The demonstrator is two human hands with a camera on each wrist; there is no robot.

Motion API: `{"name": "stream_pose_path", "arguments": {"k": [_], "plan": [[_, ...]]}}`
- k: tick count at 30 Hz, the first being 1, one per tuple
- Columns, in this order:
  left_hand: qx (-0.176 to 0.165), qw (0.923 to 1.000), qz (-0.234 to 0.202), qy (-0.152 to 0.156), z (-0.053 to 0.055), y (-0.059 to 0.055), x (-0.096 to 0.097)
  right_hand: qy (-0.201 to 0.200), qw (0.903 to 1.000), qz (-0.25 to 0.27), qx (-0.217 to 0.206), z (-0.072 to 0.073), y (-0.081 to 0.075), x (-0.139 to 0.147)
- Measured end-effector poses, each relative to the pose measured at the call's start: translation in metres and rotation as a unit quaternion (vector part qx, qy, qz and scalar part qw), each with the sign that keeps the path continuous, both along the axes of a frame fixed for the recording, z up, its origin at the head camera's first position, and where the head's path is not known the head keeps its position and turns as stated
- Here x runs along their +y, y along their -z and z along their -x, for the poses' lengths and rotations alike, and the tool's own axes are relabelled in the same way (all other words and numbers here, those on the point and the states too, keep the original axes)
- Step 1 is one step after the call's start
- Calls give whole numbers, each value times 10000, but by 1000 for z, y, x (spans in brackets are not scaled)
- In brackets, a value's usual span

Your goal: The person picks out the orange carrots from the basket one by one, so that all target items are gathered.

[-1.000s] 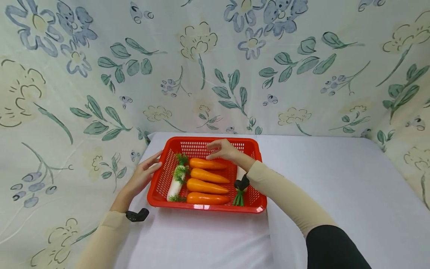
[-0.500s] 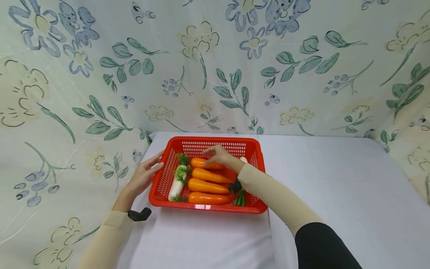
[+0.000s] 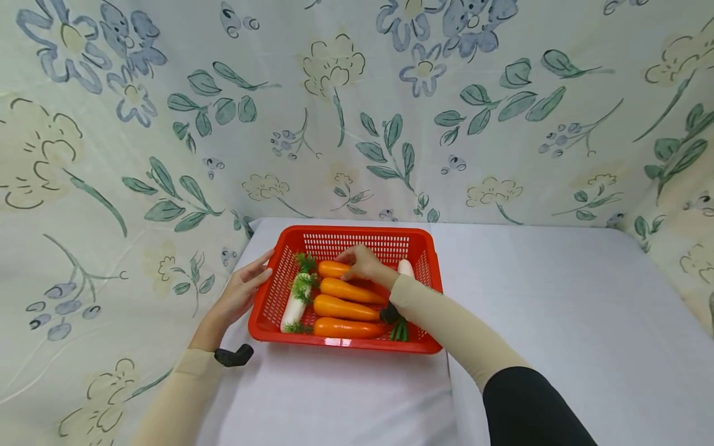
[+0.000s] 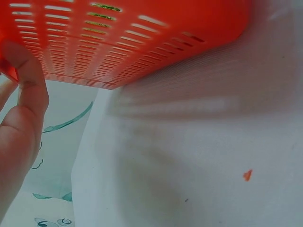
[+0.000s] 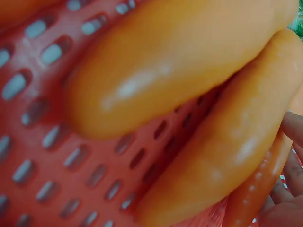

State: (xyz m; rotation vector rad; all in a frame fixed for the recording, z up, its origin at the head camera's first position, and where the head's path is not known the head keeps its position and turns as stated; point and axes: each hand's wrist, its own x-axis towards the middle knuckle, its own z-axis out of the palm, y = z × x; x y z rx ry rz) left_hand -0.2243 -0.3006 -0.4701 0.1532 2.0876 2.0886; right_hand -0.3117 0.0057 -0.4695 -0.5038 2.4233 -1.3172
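In the head view, my right hand (image 3: 365,263) grips the farthest carrot (image 3: 330,269), its thumb on the near side and fingers on the far side. In the right wrist view, the gripped carrot (image 5: 255,187) shows behind two nearer ones, with fingers (image 5: 293,172) at its side. Several orange carrots (image 3: 346,308) lie crosswise in the red basket (image 3: 346,344). My left hand (image 3: 243,288) rests against the basket's left rim, fingers fairly straight; the left wrist view shows a finger (image 4: 32,82) against the slotted outer wall.
A white radish (image 3: 294,306) with feathery green leaves lies along the basket's left side. On the right, a white vegetable (image 3: 405,267) and green stalks (image 3: 399,331) show partly behind my right forearm. White cloth (image 3: 530,297) covers the table; a floral curtain (image 3: 334,155) stands behind.
My right hand has come down from above the farthest carrot and closed its fingers round it. My left hand stays at the basket's rim.
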Motion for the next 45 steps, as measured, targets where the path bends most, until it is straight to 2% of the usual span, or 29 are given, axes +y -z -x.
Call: {"name": "stream_pose_path", "arguments": {"k": [6,10,22,28,33,45], "plan": [[30,10000,-28,11,1,1,1,141,9999,5,28,1,-2,1],[8,10000,-33,26,0,-1,2,259,9992,267,-134,0,-9,3],[8,10000,-58,24,-1,-6,1,33,9974,554,-465,2,-56,21],[50,9999,-75,53,-1,-6,0,-135,9982,395,-428,1,-83,42],[55,10000,-48,43,-1,-6,1,-370,9982,422,-202,0,-101,67],[-27,9999,31,94,-1,-2,0,-609,9978,258,87,-1,-129,139]]}}
